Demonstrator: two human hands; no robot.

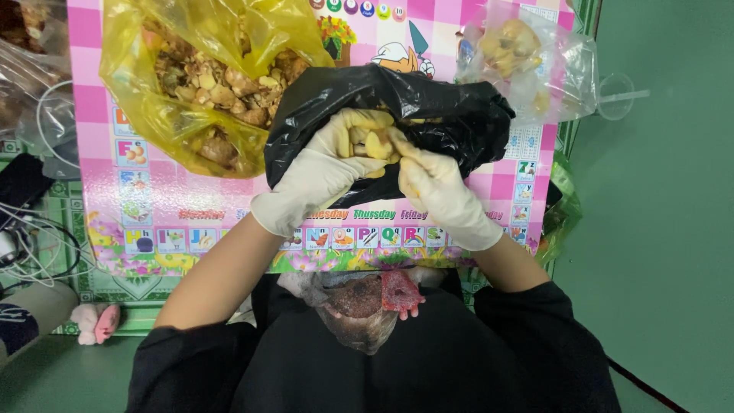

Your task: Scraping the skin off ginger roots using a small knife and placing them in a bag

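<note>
Head view. Left hand (325,172), in a cream glove, curled closed around pale yellow pieces (376,144) at the mouth of a black plastic bag (466,115). Right hand (436,183), gloved alike, fingers pinched shut on the same pieces, touching the left hand. Black bag at frame centre, resting on a pink checked mat (153,206) with picture tiles. Yellow plastic bag (145,76) of brown scraps at 10 o'clock of the hands, touching the black bag. Clear bag (566,76) of pale pieces at 2 o'clock, just beside the black bag. Clear bag with dark red-brown matter (367,306) at 6 o'clock, on the lap. White cables (38,245) at 9 o'clock, well apart.
</note>
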